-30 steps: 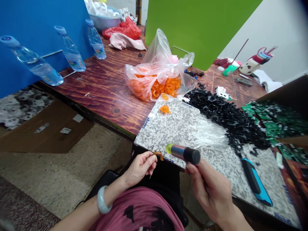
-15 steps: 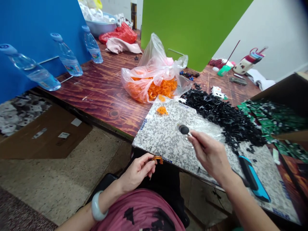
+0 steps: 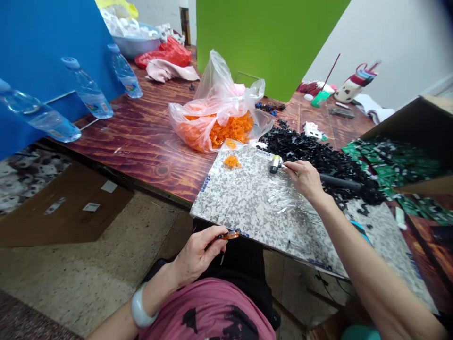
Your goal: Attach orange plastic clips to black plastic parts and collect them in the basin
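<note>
My left hand, at the near edge of the speckled board, pinches a small orange plastic piece with a dark part on it. A thin pin-like bit sticks out below the fingers. Over the board, my right hand is closed on the thin shaft of a small hammer, close behind its head. The hammer's black handle extends to the right, over a heap of black plastic parts. Clear thin strips lie on the board below this hand.
A clear bag of orange pieces stands behind the board, with a few loose orange pieces in front. Green circuit boards spill from a box at right. A blue tool is partly behind my right forearm. Water bottles stand left.
My right hand has carried the hammer away from me, toward the black heap, and its handle has swung round. The orange piece in my left hand has turned slightly. The view has shifted a little.
</note>
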Demonstrator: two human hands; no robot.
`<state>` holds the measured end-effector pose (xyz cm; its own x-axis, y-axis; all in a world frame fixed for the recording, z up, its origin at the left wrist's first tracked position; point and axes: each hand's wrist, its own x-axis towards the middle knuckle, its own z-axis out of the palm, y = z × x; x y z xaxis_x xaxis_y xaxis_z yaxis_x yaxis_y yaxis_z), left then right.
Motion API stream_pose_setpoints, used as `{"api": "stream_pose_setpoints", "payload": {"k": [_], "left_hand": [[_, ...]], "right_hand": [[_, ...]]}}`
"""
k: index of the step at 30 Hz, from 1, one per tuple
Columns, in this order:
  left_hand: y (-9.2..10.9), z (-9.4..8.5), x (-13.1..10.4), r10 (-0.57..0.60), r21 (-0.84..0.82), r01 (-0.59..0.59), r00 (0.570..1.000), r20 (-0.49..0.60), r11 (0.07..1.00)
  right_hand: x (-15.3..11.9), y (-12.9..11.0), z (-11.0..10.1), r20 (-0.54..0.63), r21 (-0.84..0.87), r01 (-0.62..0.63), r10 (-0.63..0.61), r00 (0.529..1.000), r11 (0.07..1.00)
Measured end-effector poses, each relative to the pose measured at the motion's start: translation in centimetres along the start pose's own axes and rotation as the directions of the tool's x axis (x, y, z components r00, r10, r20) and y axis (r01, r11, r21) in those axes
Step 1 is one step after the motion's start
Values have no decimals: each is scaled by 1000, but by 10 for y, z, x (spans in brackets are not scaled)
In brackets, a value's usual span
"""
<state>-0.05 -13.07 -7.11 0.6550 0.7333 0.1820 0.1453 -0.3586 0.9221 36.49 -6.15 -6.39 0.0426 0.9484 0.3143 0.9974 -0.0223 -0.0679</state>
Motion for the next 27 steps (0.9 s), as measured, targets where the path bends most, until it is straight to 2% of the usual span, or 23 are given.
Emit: {"api": "stream_pose_setpoints", "payload": {"k": [4, 7, 8, 9, 10, 12, 14, 18, 20, 22, 24, 25, 27], "left_hand": [[-2, 2, 2, 11, 17, -11, 1000, -4, 1000], [-4, 4, 4, 37, 21, -37, 999, -12, 999], [-4, 5, 5, 45, 21, -45, 999, -13, 999], [-4, 6, 6, 49, 23, -49, 999, -9, 999], [-3, 7, 7, 51, 25, -51, 999, -3, 998], [0, 9, 8, 50, 28, -51, 998, 28, 998], [4, 13, 7, 45, 23, -48, 995, 84, 999], [7, 32, 0, 41, -16, -38, 979, 198, 999], [1, 48, -3, 1, -34, 8, 965, 261, 999], [-5, 67, -4, -49, -42, 69, 930, 364, 997], [-10, 85, -3, -89, -32, 117, 878, 470, 993], [-12, 93, -2, -104, -20, 133, 851, 514, 991], [-14, 101, 2, -135, 20, 150, 815, 564, 988]], "right_hand": [[-2, -12, -10, -3, 16, -22, 22, 1000, 1000], [-19, -46, -36, -68, 107, -2, 9, 998, 994], [-29, -63, -46, -98, 238, 56, -33, 995, 970], [-41, -80, -56, -95, 390, 121, -91, 991, 913], [-55, -98, -64, -44, 523, 161, -162, 986, 837], [-85, -130, -76, 57, 691, 132, -236, 970, 711], [-113, -151, -78, 118, 768, 67, -243, 963, 636], [-158, -161, -64, 103, 803, -30, -90, 991, 596], [-180, -157, -53, 125, 786, -96, -5, 992, 611], [-205, -150, -41, 187, 751, -206, 97, 978, 627], [-235, -139, -30, 271, 677, -362, 241, 932, 641], [-253, -131, -26, 300, 615, -450, 335, 893, 648], [-294, -106, -24, 277, 464, -617, 557, 783, 636]]}}
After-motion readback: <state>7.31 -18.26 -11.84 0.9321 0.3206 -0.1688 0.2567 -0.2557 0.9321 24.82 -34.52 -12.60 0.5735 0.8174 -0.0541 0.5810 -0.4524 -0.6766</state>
